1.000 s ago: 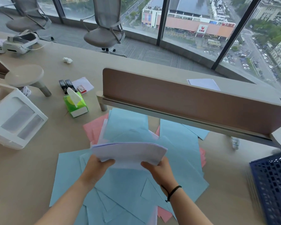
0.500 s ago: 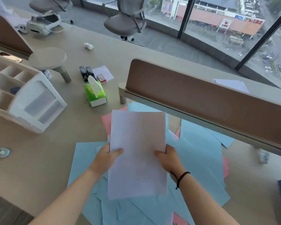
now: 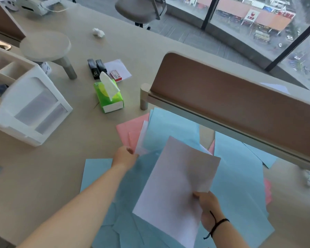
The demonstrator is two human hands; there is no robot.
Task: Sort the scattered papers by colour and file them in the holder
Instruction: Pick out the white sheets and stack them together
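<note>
Right hand (image 3: pixel 208 210) at 5 o'clock, thumb and fingers pinching the white sheets (image 3: pixel 177 190) by the near right edge, held above the pile; left hand (image 3: pixel 124 157) near the middle, pinching the corner of another white sheet (image 3: pixel 141 138) half tucked under a blue one; blue papers (image 3: pixel 240 185) spread wide over the desk (image 3: pixel 43 176) from the middle down to 6 o'clock; pink papers (image 3: pixel 131 127) peeking out at 11 o'clock of the pile; white holder (image 3: pixel 30 111) at 9 o'clock, well apart from the papers; green tissue box (image 3: pixel 109 97) between holder and pile; brown divider (image 3: pixel 231 97) at 2 o'clock.
</note>
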